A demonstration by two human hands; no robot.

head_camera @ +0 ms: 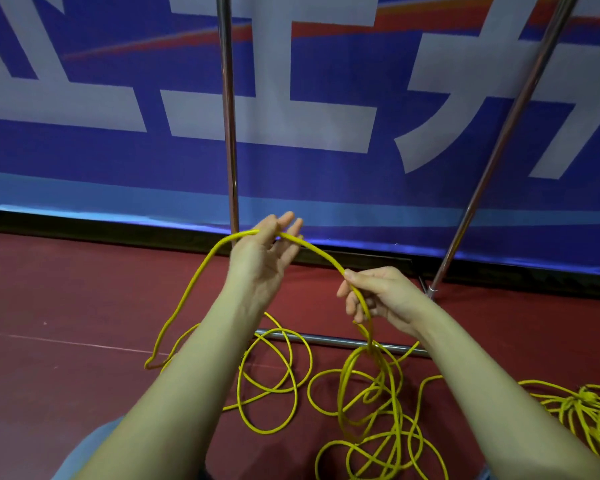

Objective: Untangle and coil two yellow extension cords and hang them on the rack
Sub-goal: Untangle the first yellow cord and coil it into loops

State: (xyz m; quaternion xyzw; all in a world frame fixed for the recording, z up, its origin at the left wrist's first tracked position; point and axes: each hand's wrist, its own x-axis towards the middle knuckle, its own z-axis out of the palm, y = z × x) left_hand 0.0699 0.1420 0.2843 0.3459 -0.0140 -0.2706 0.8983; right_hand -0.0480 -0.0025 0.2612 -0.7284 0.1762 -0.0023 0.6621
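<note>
Both forearms reach out from the bottom edge, bare, over a mess of yellow cord [371, 403] sprawled in loose overlapping loops on the floor [66, 299]. Cord's thin, bright yellow, kinda stiff looking, holds its curves. One strand arcs up off the pile between the hands. Left hand [267, 251] is palm-up, highest in view, fingers mostly relaxed and spread with the cord lying across them near the tips; thumb side seems to steady it, not a tight grab. From there the strand drops left in a long bend down to the floor. Right hand [378, 296] sits lower and pinches the same strand between thumb and curled fingers, with the cord running down from it into the loops. Second bundle [582, 407], more knotted, lies at the far right edge.

Floor is dark red and smooth. Rack [230, 133] has shiny metal poles, one upright, one slanted at right, plus a bar along the floor. Behind it, a blue banner [84, 161] with big white characters.
</note>
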